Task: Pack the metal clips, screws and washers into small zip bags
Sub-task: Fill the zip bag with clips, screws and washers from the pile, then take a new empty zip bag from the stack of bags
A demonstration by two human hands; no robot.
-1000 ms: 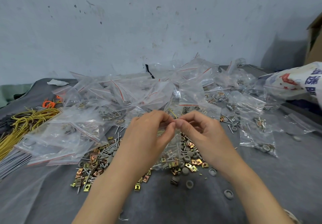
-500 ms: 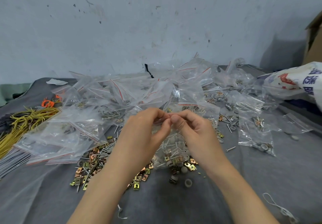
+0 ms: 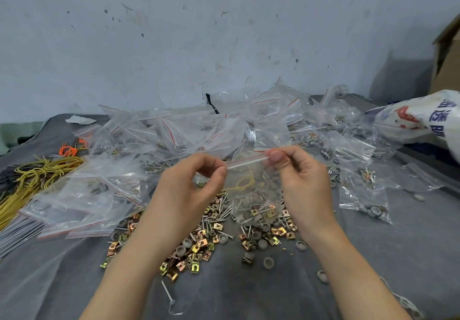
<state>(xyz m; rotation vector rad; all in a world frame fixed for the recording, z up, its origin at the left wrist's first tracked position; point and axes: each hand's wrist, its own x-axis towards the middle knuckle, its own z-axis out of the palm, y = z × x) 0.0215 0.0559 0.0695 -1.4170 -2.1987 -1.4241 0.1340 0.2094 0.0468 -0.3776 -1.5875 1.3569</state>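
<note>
A small clear zip bag (image 3: pixel 251 190) hangs between my hands, holding clips, screws, washers and a yellow wire tie. My left hand (image 3: pixel 191 185) pinches the left end of its zip strip. My right hand (image 3: pixel 301 178) pinches the right end, thumb on the strip. Below the bag, loose brass-coloured metal clips (image 3: pixel 194 252), screws (image 3: pixel 214 217) and grey washers (image 3: pixel 268 261) lie scattered on the grey cloth (image 3: pixel 373 257).
A heap of zip bags (image 3: pixel 174 135) fills the back; filled ones (image 3: pixel 363 195) lie to the right. Yellow wire ties (image 3: pixel 37 173) and grey ones lie at left. A printed white sack (image 3: pixel 423 118) and a cardboard box (image 3: pixel 448 53) stand at right.
My hands were pinched close together at the bag's top. They have slid apart along the zip strip, the right hand moving rightward.
</note>
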